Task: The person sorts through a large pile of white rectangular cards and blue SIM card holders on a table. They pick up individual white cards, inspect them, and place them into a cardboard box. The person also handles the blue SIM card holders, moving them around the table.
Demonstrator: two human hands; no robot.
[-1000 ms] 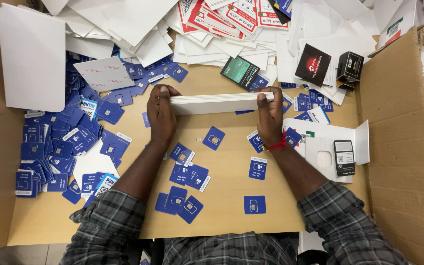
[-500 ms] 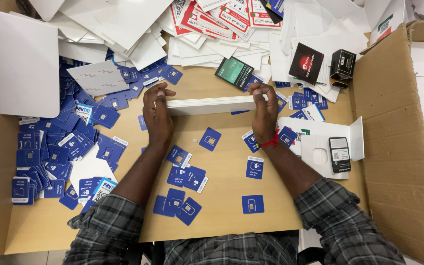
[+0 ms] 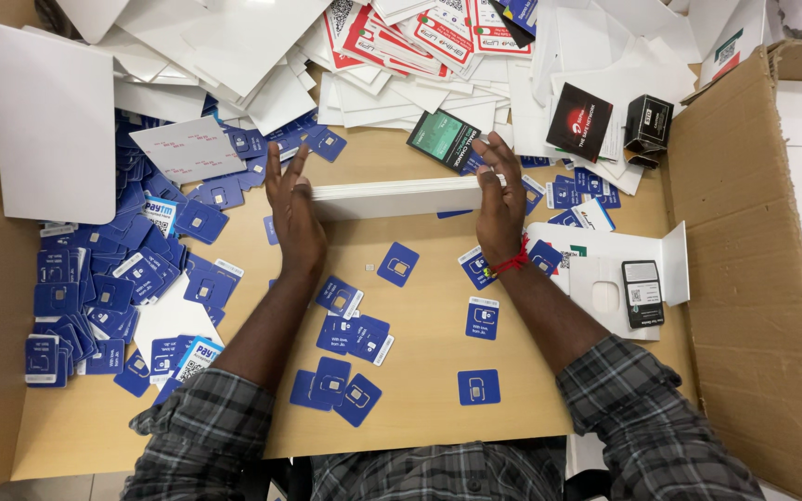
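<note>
A stack of white cards stands on its long edge on the wooden table. My left hand presses flat against the stack's left end, fingers stretched out. My right hand presses flat against its right end, fingers also straight; a red thread circles that wrist. The stack is squeezed between both palms. Small blue cards lie scattered on the table below the stack.
A heap of blue cards fills the left side. White sheets and red-white cards are piled at the back. A green-black packet, a black-red packet and a small black box lie nearby. A cardboard box stands at right.
My fingers were curled over the stack's ends; now both hands have straightened and press flat against the ends. The stack stays in about the same place.
</note>
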